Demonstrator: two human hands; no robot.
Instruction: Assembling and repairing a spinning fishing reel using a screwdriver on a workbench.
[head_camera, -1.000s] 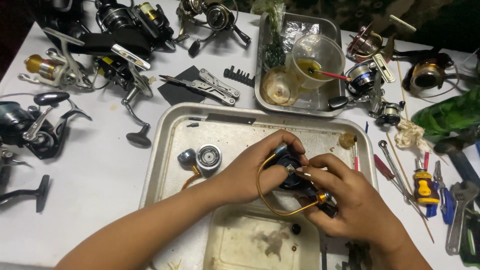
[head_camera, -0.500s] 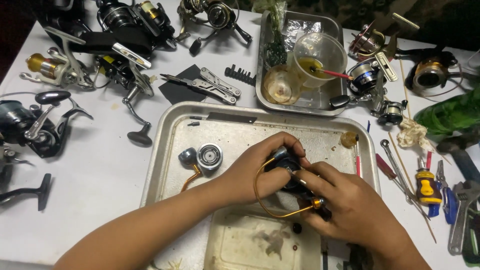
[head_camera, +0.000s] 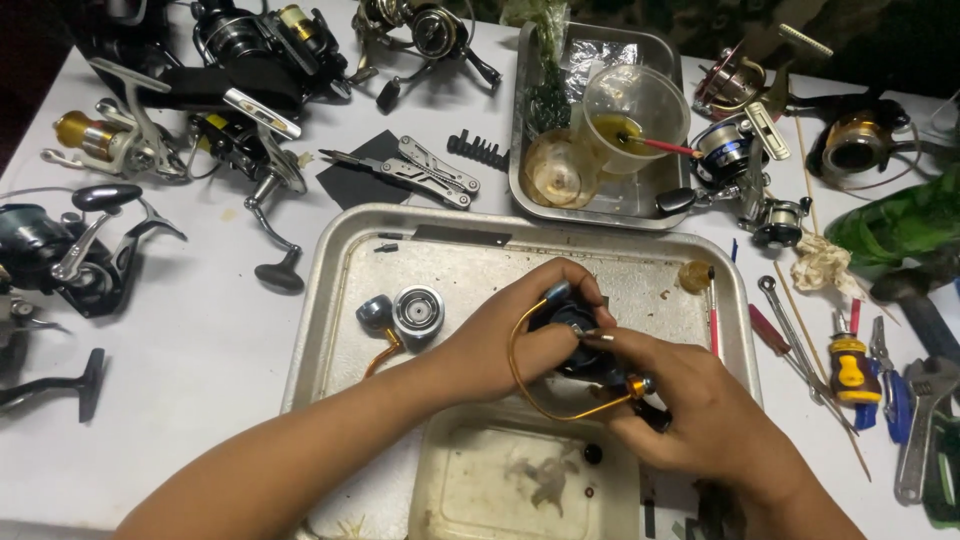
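Note:
Over a large metal tray (head_camera: 340, 290), both hands hold a dark fishing reel rotor (head_camera: 572, 330) with an orange wire bail (head_camera: 520, 380). My left hand (head_camera: 510, 335) wraps the rotor from the left, thumb and fingers on top. My right hand (head_camera: 690, 410) grips its right side, fingertips on a small metal part at the rotor's top. A silver spool (head_camera: 417, 310) and a grey knob on an orange handle (head_camera: 376, 318) lie in the tray to the left of my hands.
A small plastic tub (head_camera: 520, 490) sits at the tray's near edge. A second metal tray (head_camera: 580, 205) behind holds clear cups and a brush. Several fishing reels (head_camera: 70, 250) lie left and back. A multitool (head_camera: 425, 175), screwdrivers (head_camera: 848, 360) and wrenches (head_camera: 915, 430) lie around.
The hands and rotor have barely shifted; my right fingers have moved slightly up onto the top of the rotor.

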